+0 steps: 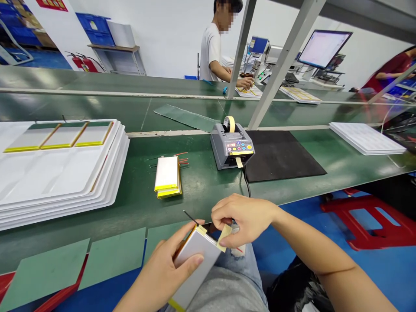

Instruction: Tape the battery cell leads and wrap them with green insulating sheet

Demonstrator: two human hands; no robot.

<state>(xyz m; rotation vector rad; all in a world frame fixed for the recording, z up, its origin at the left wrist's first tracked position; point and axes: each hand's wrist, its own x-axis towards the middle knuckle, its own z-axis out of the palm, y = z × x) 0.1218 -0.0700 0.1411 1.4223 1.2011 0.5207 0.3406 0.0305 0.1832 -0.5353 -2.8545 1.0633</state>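
Note:
My left hand (pixel 173 264) wraps round a silver pouch battery cell (pixel 199 260), tilted above my lap, with a black wire sticking out of its top edge. A bit of pale tape sits on that edge near the wire. With thumb and bent fingers, my right hand (pixel 242 221) pinches a strip of pale yellow tape (pixel 224 238) at the cell's top right corner. Beyond my hands, a small stack of battery cells (pixel 167 173) with red and black wires lies on the green bench. A grey tape dispenser (pixel 232 147) has a tape end poking from its front.
Stacked white trays (pixel 58 173) stand at the left, the top one carrying cells. Right of the dispenser lies a black mat (pixel 282 154), with more white trays (pixel 367 138) beyond. A metal post (pixel 286 60) rises behind. A co-worker (pixel 214 47) works across the bench. A red stool (pixel 377 221) is at right.

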